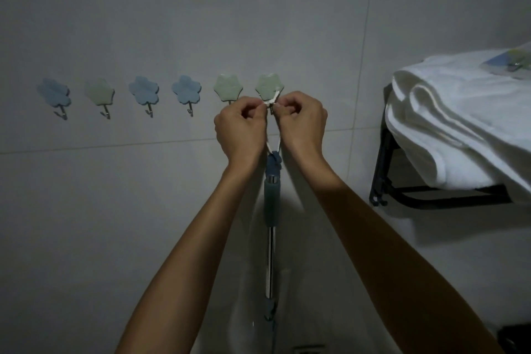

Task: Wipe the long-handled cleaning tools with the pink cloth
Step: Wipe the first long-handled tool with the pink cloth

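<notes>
Grey wall tiles [172, 23] carry a row of flower-shaped hooks; the rightmost green hook [269, 87] is the landmark. Directly below it hangs the long-handled tool [271, 227], its metal shaft running straight down the wall, its hanging loop [272, 102] at the hook. Both hands meet just under the hook: the left hand [240, 131] on its left side, the right hand [301, 126] on its right, each with fingertips curled and pinching the loop. They look equally near. Any lift would likely go up and off the hook. No pink cloth is visible. White towels [459, 112] lie on a black rack, right of the hook.
</notes>
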### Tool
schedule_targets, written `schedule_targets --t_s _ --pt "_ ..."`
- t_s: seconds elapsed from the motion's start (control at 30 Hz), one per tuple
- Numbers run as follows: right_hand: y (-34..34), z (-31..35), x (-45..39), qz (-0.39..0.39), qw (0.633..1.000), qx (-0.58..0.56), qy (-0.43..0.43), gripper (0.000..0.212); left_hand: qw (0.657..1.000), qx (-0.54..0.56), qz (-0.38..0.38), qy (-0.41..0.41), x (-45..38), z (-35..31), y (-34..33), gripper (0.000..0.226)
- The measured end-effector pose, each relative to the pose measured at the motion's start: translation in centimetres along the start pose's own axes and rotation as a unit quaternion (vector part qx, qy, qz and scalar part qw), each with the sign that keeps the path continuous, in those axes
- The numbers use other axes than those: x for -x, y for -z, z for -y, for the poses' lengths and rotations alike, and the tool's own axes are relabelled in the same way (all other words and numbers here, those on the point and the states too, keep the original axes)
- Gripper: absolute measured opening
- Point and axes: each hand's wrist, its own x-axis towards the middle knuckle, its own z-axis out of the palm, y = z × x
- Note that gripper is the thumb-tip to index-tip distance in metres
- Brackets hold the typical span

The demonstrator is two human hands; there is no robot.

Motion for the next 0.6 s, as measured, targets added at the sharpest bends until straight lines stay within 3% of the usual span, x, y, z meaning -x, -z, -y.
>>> schedule_targets --t_s 0.23,0.6 --pt "0.0 -1.3 2.2 0.035 0.997 0.063 -0.016 0.009 0.999 0.006 0.027 0.017 2.7 1.8 -0.4 0.009" --pt "2.3 -4.8 7.1 0.094 0.985 0.144 0.008 0.013 0.998 -0.012 0.051 -0.025 7.2 6.3 1.1 0.010"
